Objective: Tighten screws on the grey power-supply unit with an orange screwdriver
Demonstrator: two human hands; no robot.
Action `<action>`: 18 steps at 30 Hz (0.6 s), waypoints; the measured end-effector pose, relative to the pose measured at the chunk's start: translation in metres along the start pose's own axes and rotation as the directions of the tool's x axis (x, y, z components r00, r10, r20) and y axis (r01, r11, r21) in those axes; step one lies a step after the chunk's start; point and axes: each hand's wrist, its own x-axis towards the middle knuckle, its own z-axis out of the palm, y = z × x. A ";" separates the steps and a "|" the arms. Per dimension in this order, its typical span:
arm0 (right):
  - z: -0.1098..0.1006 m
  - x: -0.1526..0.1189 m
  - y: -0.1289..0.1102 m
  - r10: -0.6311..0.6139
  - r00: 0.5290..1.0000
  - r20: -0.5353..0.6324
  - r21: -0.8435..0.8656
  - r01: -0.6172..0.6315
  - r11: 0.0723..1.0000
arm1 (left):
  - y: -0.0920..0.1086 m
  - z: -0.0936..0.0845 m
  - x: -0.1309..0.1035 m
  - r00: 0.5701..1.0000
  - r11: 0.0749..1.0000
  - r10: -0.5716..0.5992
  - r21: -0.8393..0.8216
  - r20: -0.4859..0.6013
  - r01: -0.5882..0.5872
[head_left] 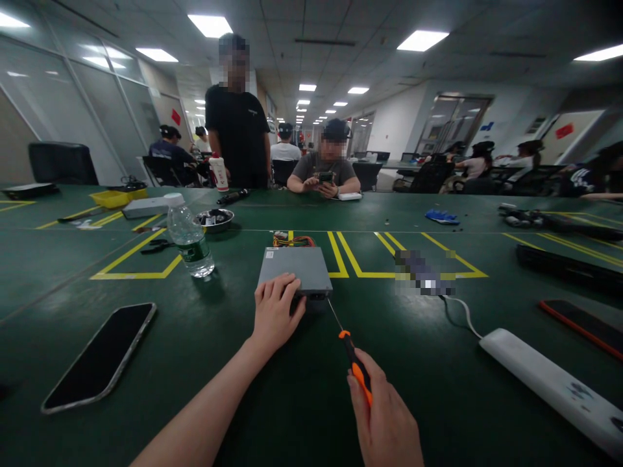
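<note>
A grey metal computer power supply [302, 263] lies flat on the green table, with a bundle of coloured cables [296, 240] at its far side. My left hand [276, 308] grips its near left part, fingers over the top and thumb by the near face. Held in my right hand [384, 412] is a screwdriver [346, 340] with an orange and black handle. Its thin shaft points up and away, and the tip is at the near right corner of the power supply. Whether the tip sits in a screw is too small to tell.
Left stand a water bottle [189, 240] and a metal bowl [215, 220] of small parts; nearer lies a phone [102, 357]. Right are a white power strip [545, 383], its cable and a blurred device [422, 271]. Across the table one person sits [324, 168], another stands [237, 136].
</note>
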 end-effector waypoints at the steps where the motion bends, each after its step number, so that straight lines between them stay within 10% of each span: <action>1: 0.000 -0.001 0.001 -0.004 1.000 0.023 0.005 0.004 1.000 | 0.000 0.000 0.000 1.000 1.000 0.003 -0.001 -0.001 -0.003; 11: 0.013 -0.007 0.016 -0.209 0.974 -0.086 -0.110 0.199 0.974 | 0.000 0.001 0.000 1.000 1.000 0.004 -0.021 -0.004 -0.004; 18: 0.016 -0.006 0.013 -0.101 0.989 -0.110 -0.060 0.095 0.994 | 0.000 0.001 -0.001 1.000 1.000 -0.007 -0.023 -0.008 0.007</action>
